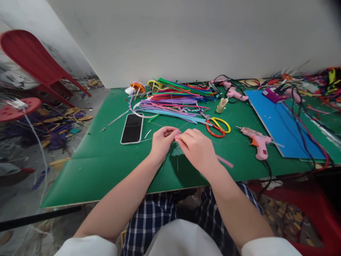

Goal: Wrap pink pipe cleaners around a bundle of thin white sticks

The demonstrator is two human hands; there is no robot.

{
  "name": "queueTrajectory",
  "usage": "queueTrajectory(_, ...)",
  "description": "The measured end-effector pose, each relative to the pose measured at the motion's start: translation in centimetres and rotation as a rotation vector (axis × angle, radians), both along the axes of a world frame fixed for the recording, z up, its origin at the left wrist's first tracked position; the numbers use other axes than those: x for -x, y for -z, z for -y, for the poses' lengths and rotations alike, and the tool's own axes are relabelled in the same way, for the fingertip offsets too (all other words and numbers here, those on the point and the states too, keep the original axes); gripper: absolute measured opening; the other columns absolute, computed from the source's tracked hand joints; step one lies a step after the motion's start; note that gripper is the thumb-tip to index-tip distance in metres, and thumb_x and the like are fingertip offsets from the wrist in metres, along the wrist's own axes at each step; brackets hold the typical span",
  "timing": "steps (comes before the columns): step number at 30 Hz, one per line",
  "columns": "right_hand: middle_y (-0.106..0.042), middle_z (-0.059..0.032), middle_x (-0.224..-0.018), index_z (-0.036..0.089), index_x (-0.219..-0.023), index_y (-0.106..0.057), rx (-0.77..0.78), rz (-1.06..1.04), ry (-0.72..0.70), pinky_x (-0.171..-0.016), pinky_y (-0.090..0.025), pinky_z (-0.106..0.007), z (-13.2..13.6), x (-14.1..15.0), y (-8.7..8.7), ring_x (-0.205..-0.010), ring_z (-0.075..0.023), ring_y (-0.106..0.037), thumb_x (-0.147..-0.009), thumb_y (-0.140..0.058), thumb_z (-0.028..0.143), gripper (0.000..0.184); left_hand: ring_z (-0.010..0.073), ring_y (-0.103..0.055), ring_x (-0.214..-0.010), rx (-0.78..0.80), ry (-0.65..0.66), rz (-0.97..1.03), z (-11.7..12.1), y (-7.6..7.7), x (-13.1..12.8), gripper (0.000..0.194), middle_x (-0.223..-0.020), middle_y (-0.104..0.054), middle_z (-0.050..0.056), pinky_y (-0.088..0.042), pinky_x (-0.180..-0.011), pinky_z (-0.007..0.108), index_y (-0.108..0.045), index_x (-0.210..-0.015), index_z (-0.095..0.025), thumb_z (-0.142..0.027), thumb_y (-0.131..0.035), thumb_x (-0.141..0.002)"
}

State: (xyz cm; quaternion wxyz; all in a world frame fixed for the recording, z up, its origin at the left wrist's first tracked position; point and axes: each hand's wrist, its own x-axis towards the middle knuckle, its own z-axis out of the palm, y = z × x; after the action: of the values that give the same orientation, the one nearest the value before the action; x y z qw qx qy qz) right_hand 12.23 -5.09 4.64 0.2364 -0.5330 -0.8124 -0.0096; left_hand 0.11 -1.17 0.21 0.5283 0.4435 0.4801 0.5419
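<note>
My left hand [163, 142] and my right hand [197, 146] meet over the near middle of the green table, fingertips pinched together. Between them is a small bit of pink, apparently a pink pipe cleaner [225, 161], whose fuzzy end sticks out past my right wrist. Whether both bits are one piece is hidden by my hand. Thin pale wire-like strands spread out around my fingers. Left of my hands lies a phone [132, 128] with a dark screen. To the right rest scissors [216, 127] with one red and one yellow handle.
Behind my hands lies a pile of coloured pipe cleaners [173, 101]. A pink glue gun [255, 139] is on the right, its cord running over the table edge. Beyond it lies a blue board [279, 124] with cables across it. A red chair [34, 60] stands at left.
</note>
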Motion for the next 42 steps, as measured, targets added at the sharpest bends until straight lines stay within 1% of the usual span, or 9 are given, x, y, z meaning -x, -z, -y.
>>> queueTrajectory(7,-0.063,-0.0064,-0.074,0.019,-0.075,-0.065,-0.103,0.003,0.079,-0.073,-0.035,-0.034,-0.5,-2.8,-1.3,-0.079,-0.0204,-0.049,-0.085,-0.047,0.033,0.024,0.012,-0.058,-0.06,0.01,0.129,-0.008,0.1,-0.1,0.0,0.02,-0.063,-0.064,0.002,-0.048,-0.063,0.027,-0.062,-0.072,-0.015,-0.032,-0.069,-0.064)
queueTrajectory(15,-0.064,0.0017,-0.069,0.023,-0.071,-0.066,0.369,-0.155,0.01,-0.056,-0.035,-0.025,-0.7,-6.9,-2.3,-0.063,-0.0124,-0.053,-0.08,-0.053,0.037,0.021,0.0125,-0.06,-0.061,0.112,0.377,0.016,0.6,-0.3,0.2,0.021,-0.066,-0.065,0.004,-0.049,-0.063,0.028,-0.062,-0.074,-0.014,-0.031,-0.07,-0.064)
queueTrajectory(22,-0.06,0.0018,-0.06,0.021,-0.068,-0.066,0.36,-0.265,0.056,-0.051,-0.032,-0.024,-2.6,-7.3,0.0,-0.055,-0.0109,-0.049,-0.079,-0.052,0.04,0.026,0.0116,-0.061,-0.06,0.171,0.509,0.126,0.8,-0.1,0.1,0.017,-0.069,-0.066,0.004,-0.05,-0.062,0.026,-0.062,-0.074,-0.015,-0.027,-0.07,-0.065)
queueTrajectory(28,-0.066,-0.0017,-0.076,0.021,-0.078,-0.067,0.372,-0.259,-0.049,-0.065,-0.042,-0.027,-3.7,-6.0,2.1,-0.071,-0.0147,-0.058,-0.082,-0.05,0.033,0.021,0.0102,-0.06,-0.058,0.151,0.472,0.235,0.9,-0.7,0.2,0.014,-0.068,-0.065,0.002,-0.048,-0.056,0.023,-0.061,-0.072,-0.015,-0.025,-0.07,-0.066)
queueTrajectory(30,-0.066,-0.0024,-0.093,0.023,-0.091,-0.065,0.279,-0.294,-0.123,-0.078,-0.044,-0.03,-3.6,-5.5,2.1,-0.088,-0.016,-0.058,-0.082,-0.051,0.028,0.017,0.0095,-0.059,-0.058,0.162,0.421,0.257,0.7,-0.8,0.4,0.014,-0.069,-0.065,0.002,-0.048,-0.057,0.022,-0.061,-0.073,-0.015,-0.025,-0.069,-0.066)
queueTrajectory(32,-0.061,-0.0032,-0.11,0.024,-0.105,-0.061,0.137,-0.317,-0.172,-0.09,-0.039,-0.034,-3.5,-5.0,2.0,-0.104,-0.017,-0.053,-0.08,-0.055,0.024,0.026,0.0093,-0.06,-0.061,0.182,0.354,0.28,0.5,-0.8,0.6,0.015,-0.07,-0.065,0.002,-0.048,-0.059,0.022,-0.062,-0.074,-0.016,-0.026,-0.069,-0.066)
queueTrajectory(35,-0.058,-0.003,-0.117,0.025,-0.11,-0.058,-0.031,-0.307,-0.194,-0.099,-0.032,-0.04,-3.4,-4.1,2.1,-0.117,-0.0185,-0.044,-0.08,-0.055,0.023,0.03,0.0087,-0.059,-0.065,0.197,0.287,0.303,0.2,-0.6,0.7,0.015,-0.07,-0.063,0.0,-0.048,-0.062,0.021,-0.063,-0.074,-0.016,-0.026,-0.07,-0.065)
queueTrajectory(37,-0.063,-0.0018,-0.109,0.026,-0.103,-0.062,-0.066,-0.309,-0.197,-0.1,-0.031,-0.042,-3.4,-3.6,2.4,-0.115,-0.0182,-0.046,-0.082,-0.052,0.024,0.023,0.0077,-0.056,-0.063,0.184,0.28,0.299,0.2,-0.5,0.6,0.015,-0.067,-0.06,-0.001,-0.048,-0.062,0.021,-0.064,-0.073,-0.017,-0.026,-0.07,-0.064)
queueTrajectory(42,-0.069,-0.0022,-0.089,0.024,-0.091,-0.066,-0.064,-0.359,-0.127,-0.086,-0.041,-0.033,-3.2,-2.7,3.1,-0.087,-0.0153,-0.06,-0.086,-0.046,0.03,0.022,0.0067,-0.051,-0.058,0.121,0.27,0.296,0.2,-0.5,0.5,0.012,-0.062,-0.057,-0.002,-0.043,-0.06,0.021,-0.064,-0.068,-0.017,-0.027,-0.07,-0.063)
